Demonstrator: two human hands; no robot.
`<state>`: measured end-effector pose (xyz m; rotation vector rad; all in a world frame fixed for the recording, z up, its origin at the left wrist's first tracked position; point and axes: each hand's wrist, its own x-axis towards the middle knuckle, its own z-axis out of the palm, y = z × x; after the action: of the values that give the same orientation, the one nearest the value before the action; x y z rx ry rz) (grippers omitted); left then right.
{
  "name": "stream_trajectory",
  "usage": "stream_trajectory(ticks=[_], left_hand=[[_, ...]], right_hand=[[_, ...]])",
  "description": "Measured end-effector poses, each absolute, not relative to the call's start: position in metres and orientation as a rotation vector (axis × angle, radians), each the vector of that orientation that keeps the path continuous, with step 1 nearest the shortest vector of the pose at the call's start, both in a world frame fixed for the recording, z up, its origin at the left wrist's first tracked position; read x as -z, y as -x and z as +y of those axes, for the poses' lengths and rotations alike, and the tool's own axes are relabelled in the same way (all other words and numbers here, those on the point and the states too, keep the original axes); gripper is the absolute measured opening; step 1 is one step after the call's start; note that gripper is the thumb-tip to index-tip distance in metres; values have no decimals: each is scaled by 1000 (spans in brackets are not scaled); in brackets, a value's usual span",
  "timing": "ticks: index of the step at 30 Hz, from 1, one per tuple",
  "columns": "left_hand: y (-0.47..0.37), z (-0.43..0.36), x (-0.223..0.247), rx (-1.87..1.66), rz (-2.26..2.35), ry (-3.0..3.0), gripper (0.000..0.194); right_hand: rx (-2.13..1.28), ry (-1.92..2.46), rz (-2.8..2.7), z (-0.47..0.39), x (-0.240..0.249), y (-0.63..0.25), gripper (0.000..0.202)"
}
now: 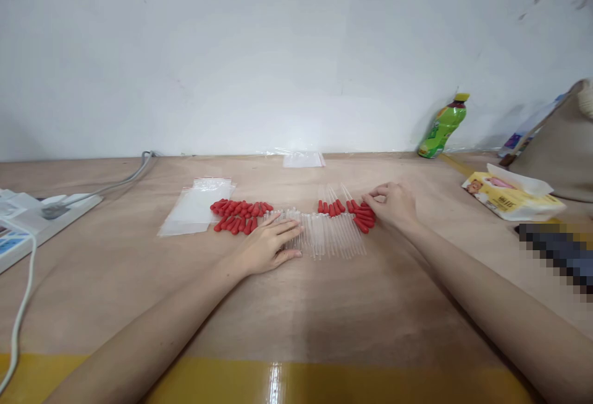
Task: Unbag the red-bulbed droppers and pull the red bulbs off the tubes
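A row of clear, thin dropper tubes lies side by side on the wooden table. Across the left part of this row rests my left hand, open, fingers spread and palm down on the tubes. Red rubber dropper bulbs form a pile beyond and left of that hand. At the right end, more red bulbs lie near my right hand, whose fingertips are drawn together at their edge. What those fingers hold, if anything, is hidden. Several red-bulbed droppers lie behind the row, their clear tubes pointing away from me.
Clear zip bags lie left of the bulbs, with another bag by the wall. A power strip with cables is at far left. To the right are a green bottle, a tissue pack and a pixelated dark object.
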<state>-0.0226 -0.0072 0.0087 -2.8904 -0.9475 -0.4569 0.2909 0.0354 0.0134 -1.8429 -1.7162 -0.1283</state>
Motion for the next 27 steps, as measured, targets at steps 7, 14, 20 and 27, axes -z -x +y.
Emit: stream_trajectory(ticks=[7, 14, 20, 27], left_hand=[[23, -9, -3, 744, -835, 2775, 53], [22, -11, -2, 840, -824, 2714, 49], [21, -12, -4, 890, -840, 2653, 44], [14, -18, -7, 1071, -804, 2484, 52]], right_hand=[[-21, 2151, -1819, 58, -29, -267, 23], [-114, 2203, -1675, 67, -27, -263, 15], [-210, 1966, -1564, 51, -45, -258, 17], [195, 1133, -2057, -15, -28, -242, 10]])
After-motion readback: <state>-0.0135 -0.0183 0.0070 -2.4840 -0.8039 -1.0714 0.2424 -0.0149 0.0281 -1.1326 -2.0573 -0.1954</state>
